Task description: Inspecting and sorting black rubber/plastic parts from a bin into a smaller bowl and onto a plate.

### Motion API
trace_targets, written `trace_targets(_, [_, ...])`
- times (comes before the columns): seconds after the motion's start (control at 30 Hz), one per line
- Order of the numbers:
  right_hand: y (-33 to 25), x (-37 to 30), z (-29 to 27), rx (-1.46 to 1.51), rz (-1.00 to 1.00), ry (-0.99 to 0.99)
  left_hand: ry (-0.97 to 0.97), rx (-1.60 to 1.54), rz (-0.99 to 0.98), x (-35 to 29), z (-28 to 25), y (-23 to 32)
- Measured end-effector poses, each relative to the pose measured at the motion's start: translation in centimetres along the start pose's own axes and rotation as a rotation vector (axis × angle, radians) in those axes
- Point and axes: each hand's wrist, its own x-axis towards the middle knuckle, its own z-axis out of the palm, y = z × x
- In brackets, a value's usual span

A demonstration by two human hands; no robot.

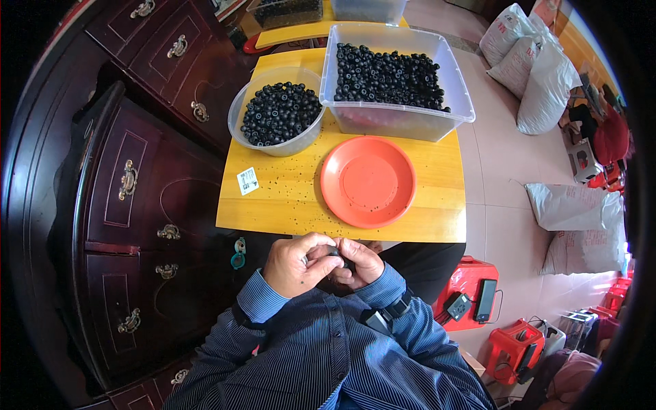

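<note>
Close in front of my body, just off the table's near edge, my left hand [292, 265] and my right hand [362, 262] meet with fingers pinched together. Between them is a small black part [347, 264], mostly covered by the fingers; a bit of black shows at both hands' fingertips. Beyond the hands lies a round orange-red plate [369, 181] with a few dark specks on it. Behind it, a round clear tub [316, 128] and a larger rectangular clear bin [410, 126] hold many small black round parts [281, 113], some with a visible hole.
The yellow table [287, 198] carries scattered dark crumbs and a white label [247, 181]. Dark red wooden drawers [113, 184] stand close on the left. At right are a red stool [471, 294] with a phone [486, 301] on it, and white sacks [547, 89] farther off.
</note>
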Motion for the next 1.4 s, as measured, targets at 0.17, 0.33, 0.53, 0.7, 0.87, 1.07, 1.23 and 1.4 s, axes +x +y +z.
trace_targets(0.17, [0.2, -0.1, 0.6, 0.077, 0.025, 0.202, -0.244, 0.256, -0.152, 1.6, -3.2, -1.0])
trace_targets(0.33, [0.5, -0.3, -0.5, 0.154, 0.047, 0.237, 0.319, 0.21, -0.085, 6.1, -7.4, -0.6])
trace_targets(0.53, [0.5, 0.2, 0.9, 0.232, 0.083, 0.292, 0.156, 0.286, -0.029, 3.9, -4.9, -0.9])
trace_targets(0.7, [1.9, 0.5, -0.5, 0.303, 0.054, 0.289, -0.188, 0.335, -0.158, -0.3, 0.3, -1.3])
trace_targets(0.87, [2.3, 0.7, -0.9, 0.33, 0.079, 0.325, -0.251, 0.567, -0.18, -1.3, 2.0, -2.0])
trace_targets(1.07, [2.5, 0.4, -0.8, 0.306, 0.038, 0.266, -0.194, 0.528, -0.225, -1.2, 1.9, -2.3])
trace_targets(1.23, [2.5, 0.4, -1.2, 0.256, 0.036, 0.2, -0.158, 0.469, -0.165, -1.3, 1.6, -2.3])
trace_targets(1.4, [1.6, 0.4, -0.3, 0.189, 0.041, 0.34, -0.09, 0.326, -0.214, -1.3, 1.1, -2.7])
